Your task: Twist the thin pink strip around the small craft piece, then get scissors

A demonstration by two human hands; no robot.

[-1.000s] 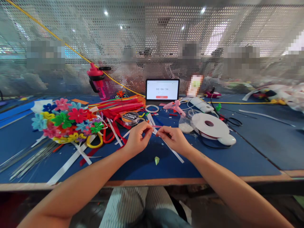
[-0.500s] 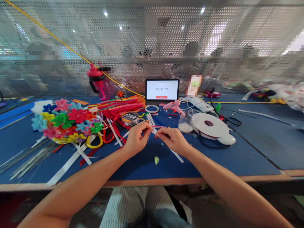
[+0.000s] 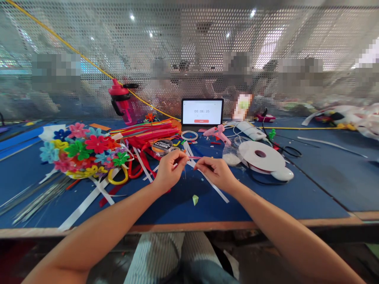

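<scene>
My left hand (image 3: 171, 169) is closed in a pinch above the middle of the table, with a thin strand hanging below its fingertips. Just to its right, my right hand (image 3: 215, 172) is also pinched, thumb against fingers. Whatever sits between the fingertips is too small to name. A thin pink stick (image 3: 195, 157) shows behind the fingertips; I cannot tell whether it is held or lying down. Beneath the hands runs a white ribbon strip (image 3: 217, 191). Nearer to me lies a small pale green piece (image 3: 195, 200).
At left are a bunch of fuzzy flowers (image 3: 78, 149), wires (image 3: 41, 199) and yellow-handled scissors (image 3: 118, 180). Pink pipe cleaners (image 3: 148, 132), a tablet timer (image 3: 202, 111) and a pink glue gun (image 3: 217, 133) stand farther back. A white ribbon spool (image 3: 262, 156) lies right.
My left hand has shifted slightly left, widening the small gap between the fingertips. My right hand has barely moved, and both stay pinched.
</scene>
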